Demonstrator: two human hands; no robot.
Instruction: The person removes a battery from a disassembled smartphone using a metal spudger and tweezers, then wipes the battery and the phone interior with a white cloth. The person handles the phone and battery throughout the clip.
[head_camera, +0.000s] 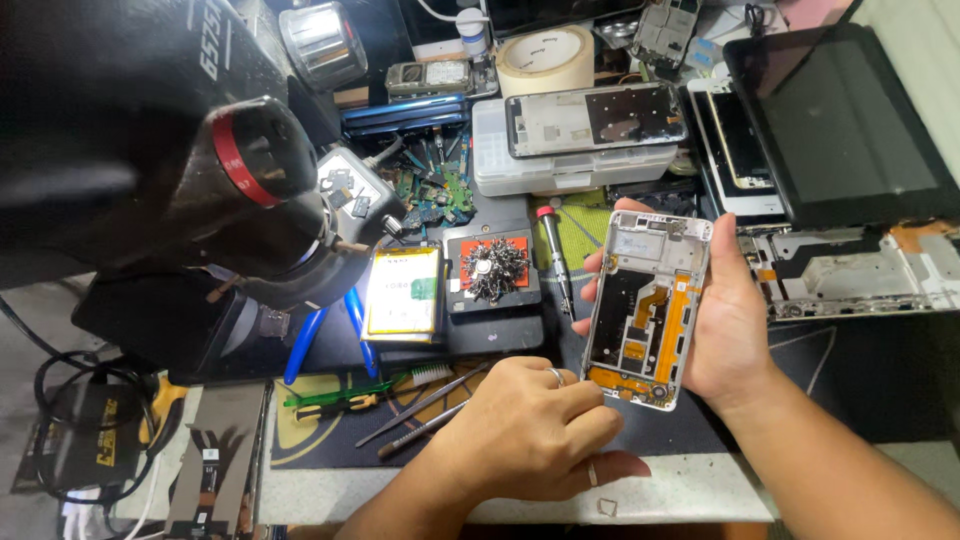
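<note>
My right hand (735, 320) holds an opened phone frame (648, 305) upright, its back off, showing orange flex cables and a silver shield. My left hand (530, 430) is curled, fingertips touching the phone's lower edge; rings sit on two fingers. Whether it pinches a small part there, I cannot tell.
A microscope head (250, 190) looms at left. A magnetic pad with several screws (493, 268), a phone battery (404, 293), a screwdriver (553, 255), tweezers (420, 410) and a green brush (360, 392) lie on the mat. Phone parts, a tape roll (545, 58) and a tablet (845, 125) crowd the back.
</note>
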